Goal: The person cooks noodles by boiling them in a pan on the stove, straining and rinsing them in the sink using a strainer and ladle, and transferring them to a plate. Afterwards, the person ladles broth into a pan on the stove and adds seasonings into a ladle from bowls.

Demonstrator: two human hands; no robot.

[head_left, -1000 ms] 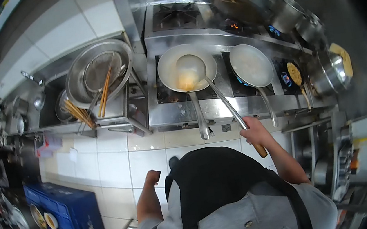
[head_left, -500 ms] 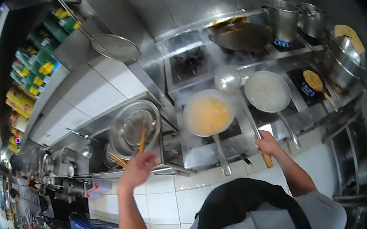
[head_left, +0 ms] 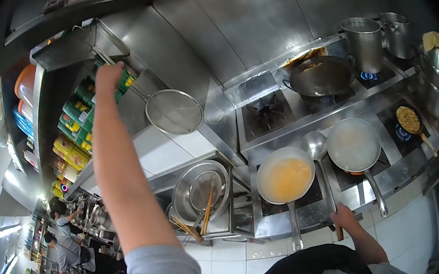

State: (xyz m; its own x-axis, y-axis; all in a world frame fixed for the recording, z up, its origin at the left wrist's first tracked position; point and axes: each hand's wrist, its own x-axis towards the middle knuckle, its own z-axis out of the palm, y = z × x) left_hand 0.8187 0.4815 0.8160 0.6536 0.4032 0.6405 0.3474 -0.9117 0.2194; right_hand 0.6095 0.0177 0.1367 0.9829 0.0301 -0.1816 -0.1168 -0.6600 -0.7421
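Observation:
My left hand (head_left: 109, 76) is raised at the upper left, its fingers closed round the handle of a hanging round strainer (head_left: 174, 112). Lower right, my right hand (head_left: 346, 216) grips the wooden end of a long ladle (head_left: 316, 146), whose bowl rests between two pans. The left pan (head_left: 286, 175) holds a yellow-orange liquid. Whitish, steaming liquid fills the right pan (head_left: 354, 145). Beyond it a small pan (head_left: 408, 120) with browned food sits over a blue flame.
A dark wok (head_left: 322, 75) and tall pots (head_left: 364, 45) stand on the back burners. Left of the stove are a large metal bowl (head_left: 201, 192) with a sieve and wooden chopsticks (head_left: 207, 211). Green packages (head_left: 77, 113) line a shelf. Two co-workers (head_left: 69, 250) stand at far left.
My left hand has risen from near the chopsticks to the hanging strainer and closed on its handle. The view has tilted up and left. The ladle has moved from over the left pan to between the pans.

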